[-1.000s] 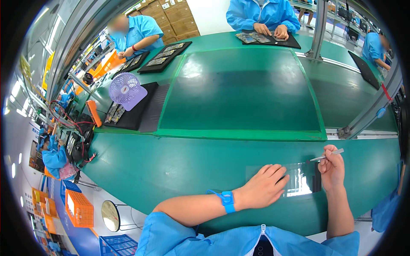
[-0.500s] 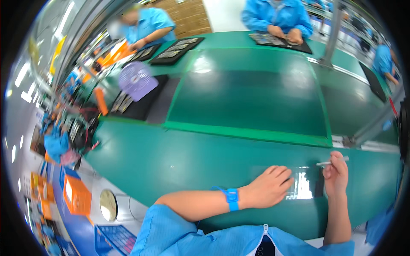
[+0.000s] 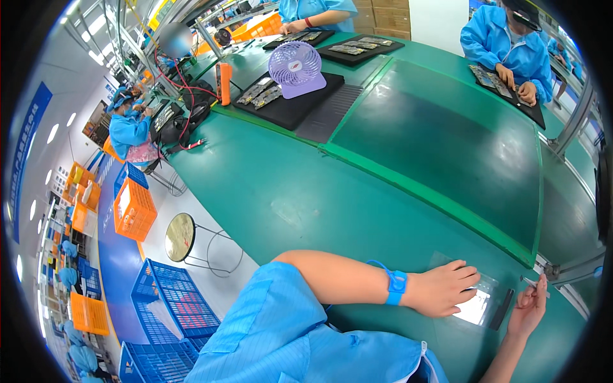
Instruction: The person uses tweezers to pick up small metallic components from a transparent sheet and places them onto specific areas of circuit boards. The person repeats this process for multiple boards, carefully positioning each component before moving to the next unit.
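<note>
Two hands work at the near right corner of the green bench. The left hand lies flat on a clear sheet, fingers spread and loose, pressing it to the bench rather than gripping it; a blue wrist strap circles the wrist. The sheet reflects a bright patch of light, so its outline is hard to follow, and the palm covers its near-left part. A dark narrow strip lies along the sheet's right side; whether it belongs to the sheet or lies apart from it cannot be told.

The right hand stands just right of the strip, its fingers pinched on a thin pale tool whose tip pokes out above the fingertips. What kind of tool it is stays unclear at this size, and the forearm is cut off by the lower rim of the picture.

At the bench's far left edge a lilac fan stands on a black mat, with small parts beside it too blurred to name. Another person in a blue coat sits at the far right edge, hands on a dark tray. On the floor to the left stands a round stool, partly hidden by the bench edge.
</note>
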